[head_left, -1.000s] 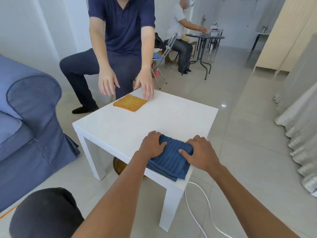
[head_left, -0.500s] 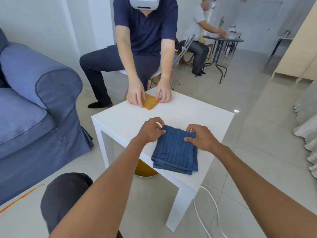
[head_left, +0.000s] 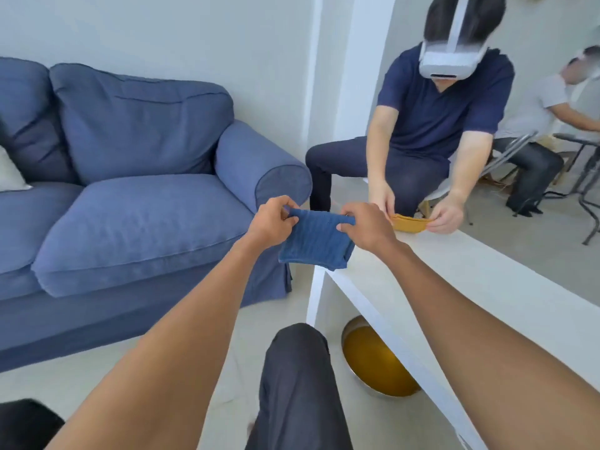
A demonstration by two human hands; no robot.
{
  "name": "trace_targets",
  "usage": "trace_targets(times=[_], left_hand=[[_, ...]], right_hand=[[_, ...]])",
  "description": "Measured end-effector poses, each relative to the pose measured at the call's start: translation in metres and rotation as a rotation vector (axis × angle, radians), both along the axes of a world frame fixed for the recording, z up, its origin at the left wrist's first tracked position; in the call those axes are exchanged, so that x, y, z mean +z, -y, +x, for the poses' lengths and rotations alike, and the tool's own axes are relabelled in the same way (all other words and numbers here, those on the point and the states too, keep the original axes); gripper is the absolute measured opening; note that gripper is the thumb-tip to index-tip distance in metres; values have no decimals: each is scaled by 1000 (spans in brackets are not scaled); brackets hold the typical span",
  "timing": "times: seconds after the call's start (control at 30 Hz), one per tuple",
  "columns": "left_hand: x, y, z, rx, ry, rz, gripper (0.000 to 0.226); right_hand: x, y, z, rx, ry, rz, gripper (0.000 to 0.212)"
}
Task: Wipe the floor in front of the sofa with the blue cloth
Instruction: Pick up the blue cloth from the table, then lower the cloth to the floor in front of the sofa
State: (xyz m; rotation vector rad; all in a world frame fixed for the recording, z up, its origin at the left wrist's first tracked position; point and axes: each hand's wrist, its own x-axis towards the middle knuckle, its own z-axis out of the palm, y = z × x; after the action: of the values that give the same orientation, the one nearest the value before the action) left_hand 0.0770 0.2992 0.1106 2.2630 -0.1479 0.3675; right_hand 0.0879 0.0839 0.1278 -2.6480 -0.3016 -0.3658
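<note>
The folded blue cloth (head_left: 314,241) hangs in the air just past the left corner of the white table (head_left: 480,287). My left hand (head_left: 274,222) pinches its upper left corner and my right hand (head_left: 365,227) pinches its upper right corner. The blue sofa (head_left: 130,196) fills the left side of the view. The pale tiled floor (head_left: 58,381) in front of it runs along the sofa's base toward me.
A person in a headset (head_left: 435,125) sits across the table holding an orange cloth (head_left: 409,222). A gold metal bowl (head_left: 373,358) lies on the floor under the table. My dark-trousered knee (head_left: 298,378) is low in the middle. Another seated person (head_left: 539,125) is at the far right.
The blue cloth has been lifted off the table by both hands and carried left toward the sofa. My view has swung left, bringing the sofa in. The person opposite has picked up the orange cloth.
</note>
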Motion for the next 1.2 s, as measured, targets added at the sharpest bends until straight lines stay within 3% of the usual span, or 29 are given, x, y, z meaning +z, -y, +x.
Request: trace_targets(times=[0.2,0.43,0.63,0.83,0.97,1.2], left_hand=[[-33,-126,-11,224,-57,-35,8],[-126,-206,-37,396,-207,-72,11],[-234,-233,-32,466,-377,-142,14],[-348,-241,-17,436,-599,-232,22],[-405,-249,10,425,-696,-252,12],[-464,-289,77,447,-709,-172,6]], right_hand=[[-32,-133,34,188,-58,13,13],[-121,-234,48,317,-186,-42,11],[-236,-269,60,307,-341,-67,11],[-349,-277,76,312,-445,-227,14],[-407,-286,102,333,-487,-292,14],[-470,-324,162,316,-339,-360,8]])
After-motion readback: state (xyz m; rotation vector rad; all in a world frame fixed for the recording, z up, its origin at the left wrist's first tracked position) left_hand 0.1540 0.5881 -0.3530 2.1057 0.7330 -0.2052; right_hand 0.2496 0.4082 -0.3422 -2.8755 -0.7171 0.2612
